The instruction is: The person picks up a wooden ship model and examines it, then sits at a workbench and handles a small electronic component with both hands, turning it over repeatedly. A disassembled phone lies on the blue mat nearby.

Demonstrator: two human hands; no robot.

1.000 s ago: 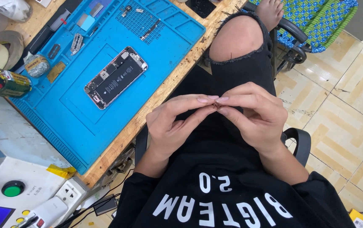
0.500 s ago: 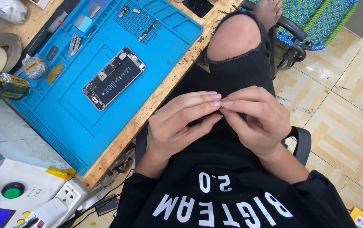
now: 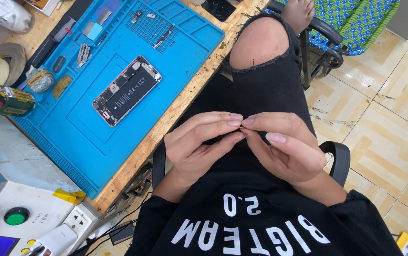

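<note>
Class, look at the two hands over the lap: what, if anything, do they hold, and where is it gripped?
Left hand and right hand pinch something tiny between meeting fingertips; what it is cannot be told.

Blk sweatshirt, white lettering, ripped-knee trousers.

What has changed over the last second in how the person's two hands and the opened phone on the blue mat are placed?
Very little. The left hand and right hand stay together over the lap, fingers pinched on something too small to identify; the left fingers have curled slightly closer. Nothing was picked up or let go. The opened phone lies as before on the blue mat, with the small parts around it unmoved.
</note>
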